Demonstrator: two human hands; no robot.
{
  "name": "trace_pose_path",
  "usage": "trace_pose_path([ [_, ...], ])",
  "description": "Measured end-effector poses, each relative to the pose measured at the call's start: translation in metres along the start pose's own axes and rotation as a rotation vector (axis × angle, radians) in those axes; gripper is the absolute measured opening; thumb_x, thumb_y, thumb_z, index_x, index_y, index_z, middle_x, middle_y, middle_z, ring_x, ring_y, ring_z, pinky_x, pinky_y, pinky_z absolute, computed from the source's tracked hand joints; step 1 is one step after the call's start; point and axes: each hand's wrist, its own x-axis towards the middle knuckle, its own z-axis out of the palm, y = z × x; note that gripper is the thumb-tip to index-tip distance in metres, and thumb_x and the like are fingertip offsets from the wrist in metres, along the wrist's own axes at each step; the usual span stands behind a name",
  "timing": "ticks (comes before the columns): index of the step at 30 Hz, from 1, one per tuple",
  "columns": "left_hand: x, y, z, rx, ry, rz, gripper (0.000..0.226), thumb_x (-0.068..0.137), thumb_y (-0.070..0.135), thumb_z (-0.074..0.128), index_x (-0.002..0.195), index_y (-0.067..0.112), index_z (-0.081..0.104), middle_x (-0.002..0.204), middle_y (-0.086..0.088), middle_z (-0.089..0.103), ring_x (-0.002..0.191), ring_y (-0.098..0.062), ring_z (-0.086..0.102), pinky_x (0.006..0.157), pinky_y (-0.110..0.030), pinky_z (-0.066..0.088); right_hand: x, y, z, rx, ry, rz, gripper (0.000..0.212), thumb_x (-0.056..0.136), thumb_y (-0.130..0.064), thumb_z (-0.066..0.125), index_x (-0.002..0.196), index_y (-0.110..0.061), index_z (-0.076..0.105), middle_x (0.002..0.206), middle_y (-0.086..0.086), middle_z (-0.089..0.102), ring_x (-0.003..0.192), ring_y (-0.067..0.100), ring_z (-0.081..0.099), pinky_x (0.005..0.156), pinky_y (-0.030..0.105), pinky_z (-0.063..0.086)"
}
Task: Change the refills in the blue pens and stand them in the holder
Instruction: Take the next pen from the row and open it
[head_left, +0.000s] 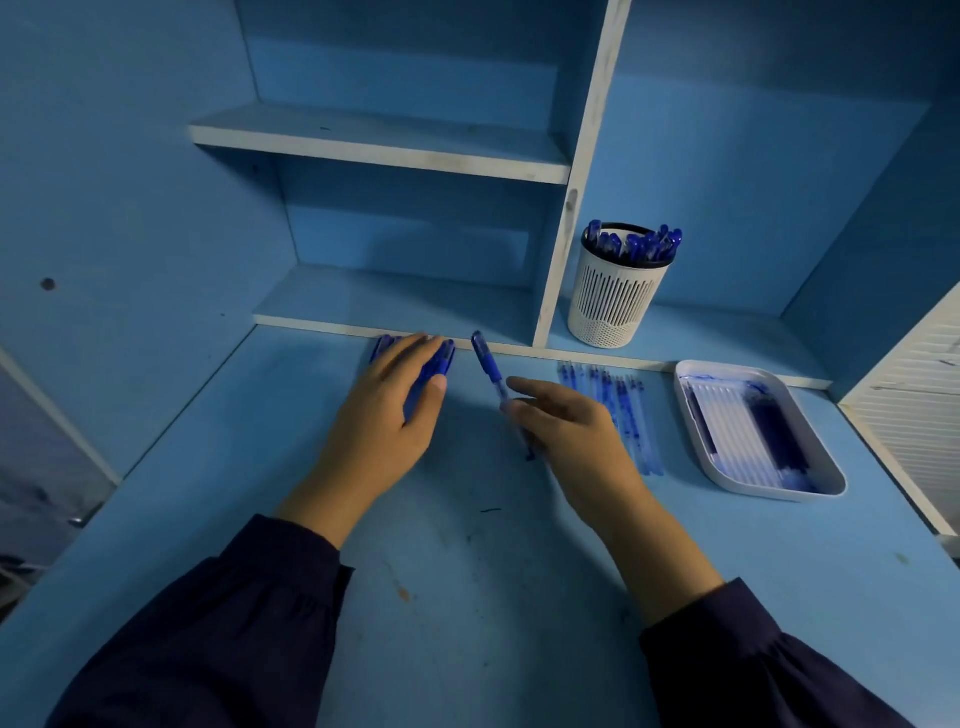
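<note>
Head view: right fingers loosely around pen

**Camera placement: single head-worn view**

One wide-angle camera, worn on the person's head, looks forward and steeply down onto the desk from close range. The sleeves enter from the lower corners. The left hand and right hand sit mid-frame. The shelves fill the upper frame, their verticals leaning.
</note>
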Motion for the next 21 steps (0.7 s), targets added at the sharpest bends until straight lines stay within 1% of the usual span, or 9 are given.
trace_pose_path([
  [3,-0.006,0.022,0.012,-0.288,-0.030,-0.070,0.047,0.101,0.028,0.051,0.147,0.025,0.042,0.134,0.022,0.055,0.123,0.008,0.050,0.107,-0.015,0.039,-0.013,0.001,0.000,0.168,-0.031,-0.038,0.020,0.089,-0.004,0.065,0.105,-0.015,0.071,0.088,0.004,0.071,0.081,0.012,0.063,0.076,0.020,0.052],
  [5,-0.011,0.039,0.019,-0.457,-0.072,-0.135,0.049,0.100,0.029,0.050,0.147,0.033,0.037,0.116,0.028,0.064,0.108,0.007,0.058,0.097,-0.013,0.044,-0.021,0.002,0.000,0.189,-0.044,-0.080,0.022,0.088,-0.001,0.065,0.104,-0.015,0.072,0.089,0.001,0.074,0.085,0.010,0.067,0.079,0.019,0.054],
  [6,-0.013,0.045,0.021,-0.533,-0.080,-0.152,0.050,0.100,0.028,0.049,0.148,0.033,0.036,0.113,0.025,0.067,0.106,0.004,0.060,0.098,-0.016,0.045,-0.024,0.001,0.000,0.191,-0.048,-0.097,0.023,0.087,0.000,0.065,0.105,-0.013,0.071,0.090,0.001,0.074,0.086,0.009,0.068,0.079,0.019,0.054],
  [9,-0.018,0.058,0.024,-0.714,-0.038,-0.186,0.050,0.099,0.025,0.051,0.147,0.029,0.038,0.114,0.007,0.072,0.114,-0.005,0.063,0.105,-0.036,0.047,-0.032,0.003,0.000,0.149,-0.035,-0.146,0.027,0.086,0.001,0.066,0.110,-0.009,0.071,0.097,0.002,0.075,0.091,0.011,0.070,0.083,0.022,0.054],
  [12,-0.020,0.064,0.026,-0.807,0.041,-0.233,0.043,0.098,0.019,0.056,0.137,0.032,0.047,0.106,0.003,0.075,0.105,-0.010,0.068,0.101,-0.038,0.051,-0.039,0.002,0.001,0.084,-0.048,-0.196,0.027,0.087,-0.001,0.066,0.112,-0.010,0.071,0.101,0.003,0.074,0.097,0.015,0.070,0.089,0.027,0.055],
  [14,-0.020,0.064,0.027,-0.850,0.078,-0.250,0.040,0.098,0.015,0.057,0.133,0.032,0.050,0.102,0.002,0.076,0.102,-0.012,0.070,0.096,-0.034,0.054,-0.043,0.000,0.001,0.059,-0.046,-0.223,0.024,0.089,-0.002,0.065,0.110,-0.011,0.072,0.099,-0.001,0.075,0.094,0.010,0.069,0.088,0.024,0.054],
  [16,-0.019,0.063,0.025,-0.862,0.099,-0.243,0.039,0.098,0.013,0.056,0.133,0.030,0.050,0.101,0.002,0.076,0.100,-0.014,0.071,0.089,-0.030,0.056,-0.044,-0.003,-0.003,0.033,-0.001,-0.262,0.019,0.090,-0.005,0.064,0.104,-0.013,0.073,0.091,-0.005,0.075,0.086,0.003,0.068,0.082,0.020,0.053],
  [18,-0.020,0.061,0.024,-0.846,0.077,-0.225,0.041,0.098,0.012,0.056,0.134,0.029,0.050,0.101,0.001,0.076,0.094,-0.017,0.072,0.084,-0.029,0.057,-0.042,-0.006,-0.009,0.018,0.076,-0.293,0.017,0.090,-0.008,0.065,0.103,-0.015,0.073,0.088,-0.003,0.074,0.082,0.004,0.066,0.081,0.022,0.054],
  [21,-0.024,0.064,0.024,-0.805,0.010,-0.210,0.040,0.097,0.014,0.058,0.132,0.030,0.051,0.098,0.001,0.075,0.078,-0.019,0.073,0.075,-0.027,0.058,-0.036,-0.009,-0.021,0.015,0.153,-0.318,0.017,0.091,-0.012,0.065,0.106,-0.015,0.073,0.095,0.002,0.074,0.088,0.012,0.067,0.086,0.030,0.055],
])
